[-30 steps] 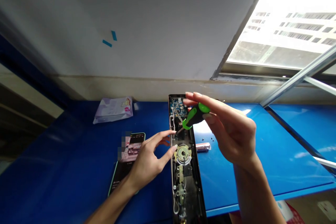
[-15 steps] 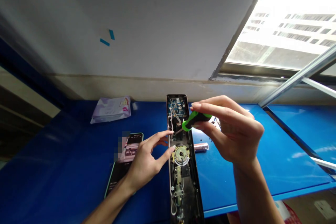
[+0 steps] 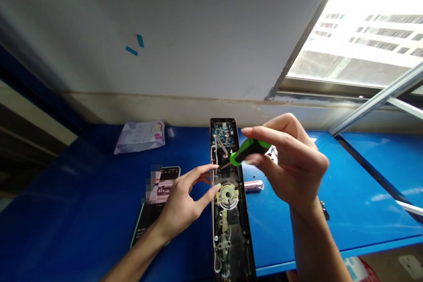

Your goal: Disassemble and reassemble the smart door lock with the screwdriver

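Opened black case (image 3: 239, 242) lies lengthwise on the blue table (image 3: 277, 238), running from the bottom edge of the frame up to the middle, its inside facing up. Lower left of centre, a phone (image 3: 140, 220) rests partly behind the left forearm. Just above the forearm, the left hand (image 3: 185, 198) reaches over the case's left edge with thumb and forefinger wide apart: the thumb is beside the round speaker (image 3: 228, 194), the forefinger close to the screwdriver's tip. Whether that forefinger presses on anything is too small to tell.

Right of centre, the right hand (image 3: 292, 163) has its thumb and fingers closed around the green and black screwdriver (image 3: 246, 151). The tool slants down to the left, its tip inside the case above the speaker. A pinkish wrapped bundle (image 3: 254, 186) lies just right of the case. Near the case's far end sits a circuit board (image 3: 220, 134) with a pale wire. Farther off, a pale packet (image 3: 140, 137) lies left of centre, near the wall (image 3: 198, 31); a window (image 3: 357, 48) fills the upper right.

I judge the step to be work on a fastening at the tip, though the turning direction cannot be told. It calls for a steady case, a well-seated tip and small twists, clear of the wire.
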{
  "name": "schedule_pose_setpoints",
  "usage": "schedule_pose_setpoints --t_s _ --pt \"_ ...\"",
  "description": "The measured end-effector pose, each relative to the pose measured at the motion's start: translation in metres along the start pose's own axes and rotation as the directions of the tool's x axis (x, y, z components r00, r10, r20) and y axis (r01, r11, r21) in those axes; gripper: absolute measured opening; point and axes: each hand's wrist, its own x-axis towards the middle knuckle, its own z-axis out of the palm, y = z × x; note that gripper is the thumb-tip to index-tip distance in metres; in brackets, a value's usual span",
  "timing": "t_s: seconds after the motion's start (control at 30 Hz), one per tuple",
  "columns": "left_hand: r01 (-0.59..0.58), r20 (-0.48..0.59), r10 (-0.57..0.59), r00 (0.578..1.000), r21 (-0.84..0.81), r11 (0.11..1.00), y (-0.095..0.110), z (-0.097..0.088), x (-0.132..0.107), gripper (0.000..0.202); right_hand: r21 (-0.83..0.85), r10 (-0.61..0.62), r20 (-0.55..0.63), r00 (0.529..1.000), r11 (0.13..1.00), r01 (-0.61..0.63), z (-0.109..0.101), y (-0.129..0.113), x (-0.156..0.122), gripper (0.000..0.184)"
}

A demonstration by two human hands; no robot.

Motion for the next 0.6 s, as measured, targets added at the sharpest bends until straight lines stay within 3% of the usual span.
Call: schedule_pose_setpoints --t_s 0.13,0.2,0.33,0.4,0.5,0.6 --pt "-0.014 -0.005 0.014 1.000 -0.005 1.000 0.0003 -0.0002 0.0004 0.035 0.130 0.043 0.178 0.983 0.989 -0.067 -0.0003 -0.0011 0.0007 0.053" --pt "-0.012 -0.005 0.012 1.000 0.003 1.000 0.0012 -0.0002 0.0006 0.034 0.161 0.008 0.162 0.987 0.986 -0.035 0.0009 -0.0012 0.0020 0.053" --pt "-0.009 -0.007 0.009 1.000 0.025 1.000 0.0016 -0.0002 0.0006 0.034 -0.018 -0.012 -0.006 1.000 1.000 0.012 0.0018 -0.0005 0.0037 0.041" --pt "-0.014 -0.009 0.014 1.000 0.031 0.999 0.0010 -0.0002 0.0008 0.035 -0.032 0.025 0.037 0.999 0.999 -0.023 -0.0008 0.0003 0.0034 0.040" --pt "-0.024 -0.009 0.025 1.000 0.043 0.999 0.0002 -0.0004 0.0011 0.035 0.117 0.071 0.211 0.975 0.988 -0.098 -0.0057 0.0020 0.0024 0.053" --pt "-0.038 -0.014 0.039 0.999 0.086 0.996 0.0011 -0.0005 0.0001 0.034 0.147 0.024 0.179 0.984 0.988 -0.051 -0.0065 0.0045 0.0020 0.052"
